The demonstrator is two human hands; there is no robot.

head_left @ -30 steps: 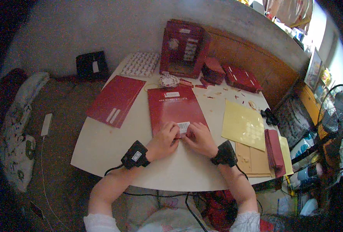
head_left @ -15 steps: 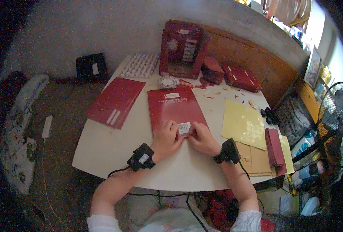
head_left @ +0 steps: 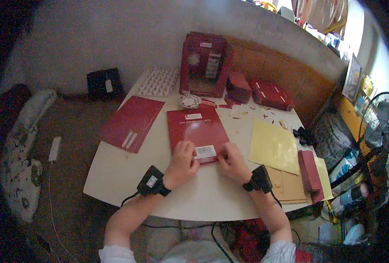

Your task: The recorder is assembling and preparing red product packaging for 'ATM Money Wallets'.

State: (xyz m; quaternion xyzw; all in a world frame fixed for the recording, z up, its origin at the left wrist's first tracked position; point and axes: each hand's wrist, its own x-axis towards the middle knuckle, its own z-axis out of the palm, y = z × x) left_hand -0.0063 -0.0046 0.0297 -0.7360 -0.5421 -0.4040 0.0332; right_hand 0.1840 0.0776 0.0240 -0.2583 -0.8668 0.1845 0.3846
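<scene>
A dark red flat packet (head_left: 197, 129) with a white label at its top lies in the middle of the white table (head_left: 128, 171). A small white barcode sticker (head_left: 205, 151) sits at its near edge. My left hand (head_left: 182, 163) presses the packet's near left corner, fingers beside the sticker. On the sticker's other side, my right hand (head_left: 233, 161) rests its fingertips on the packet's near right corner. Both wrists wear black bands.
A second red sheet (head_left: 132, 122) lies to the left, yellow sheets (head_left: 273, 146) and a stack of red envelopes (head_left: 309, 172) to the right. A red box (head_left: 204, 63), smaller red stacks (head_left: 271, 93) and a white patterned sheet (head_left: 159, 82) sit at the back. A fan (head_left: 381, 131) stands far right.
Both hands have stayed at the packet's near edge around the sticker, with only small finger shifts. The view has shifted slightly.
</scene>
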